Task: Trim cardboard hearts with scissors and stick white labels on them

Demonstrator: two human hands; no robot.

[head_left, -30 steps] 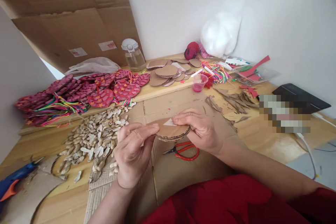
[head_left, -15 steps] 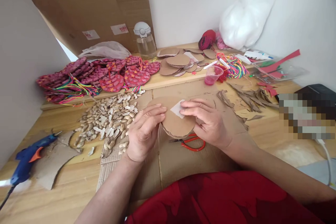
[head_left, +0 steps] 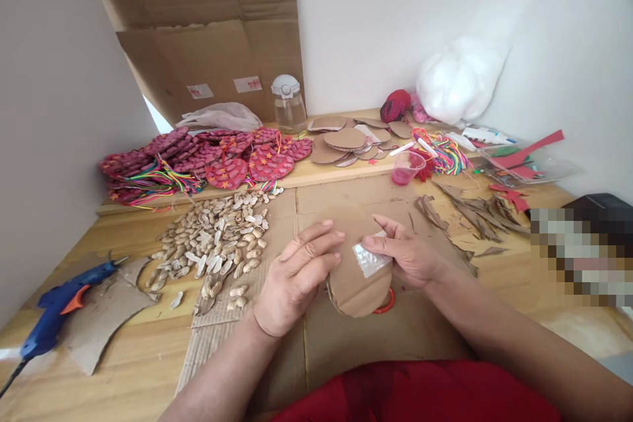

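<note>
Above the middle of the table I hold a rounded cardboard piece (head_left: 360, 293), its face tilted up towards me. My left hand (head_left: 299, 277) grips its left edge, with the fingers lying over the front face. On the right side my right hand (head_left: 413, 254) pinches it, thumb on top and fingers behind. Under that thumb lies a shiny clear tape patch (head_left: 370, 261) stuck to the cardboard. Scissors with orange handles (head_left: 386, 303) rest below, mostly hidden by the piece.
Peanut shells (head_left: 217, 237) are heaped at left, beside a blue glue gun (head_left: 69, 303). On the back ledge are red decorated discs (head_left: 270, 163), a bottle (head_left: 289, 109), cardboard ovals (head_left: 345, 139) and a pink cup (head_left: 406, 170). Cardboard scraps (head_left: 469, 208) lie at right.
The cardboard piece has come lower and nearer to me and is tilted up more. My right hand has shifted to its right edge, thumb now on the tape. The view has tipped upward.
</note>
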